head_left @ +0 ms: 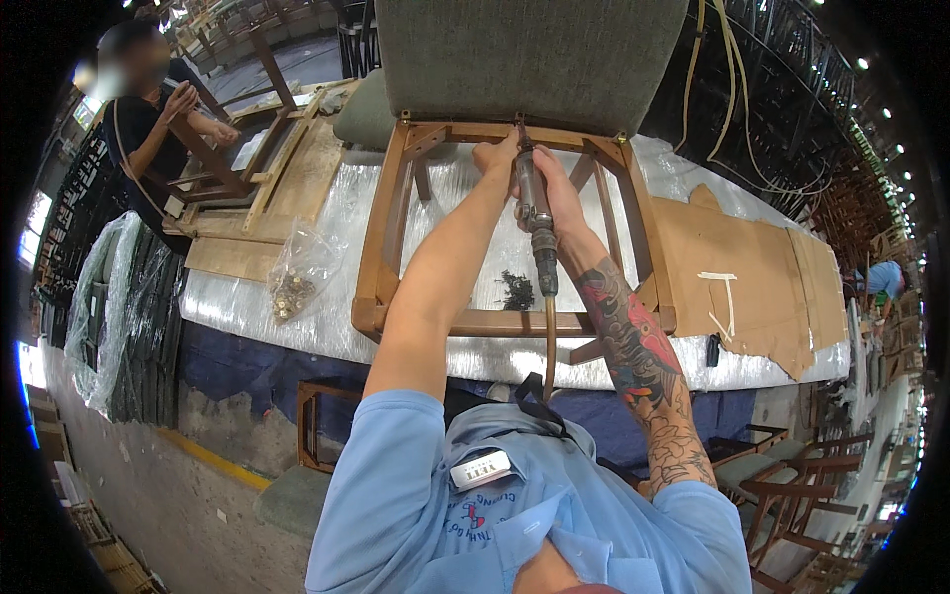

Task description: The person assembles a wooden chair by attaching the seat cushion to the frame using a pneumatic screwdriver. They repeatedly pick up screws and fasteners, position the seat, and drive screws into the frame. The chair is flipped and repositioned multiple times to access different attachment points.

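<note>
An upside-down wooden chair frame (515,324) lies on the plastic-covered table, its grey upholstered backrest (524,59) rising at the far side. My right hand (561,198) is wrapped round an air screwdriver (535,213), whose nose points away from me at the middle of the far rail. From its near end a hose (550,346) runs back toward my body. My left hand (497,155) is closed beside the tool's nose at that rail; what its fingers pinch is hidden. Inside the frame, a small pile of dark screws (516,289) sits on the plastic.
A clear bag of metal fittings (294,282) stands left of the frame. Flattened cardboard (752,267) covers the table's right part, with a small black object (712,349) at its edge. Hoses (734,79) hang at the far right. A co-worker (148,124) handles another wooden frame (213,163) at far left.
</note>
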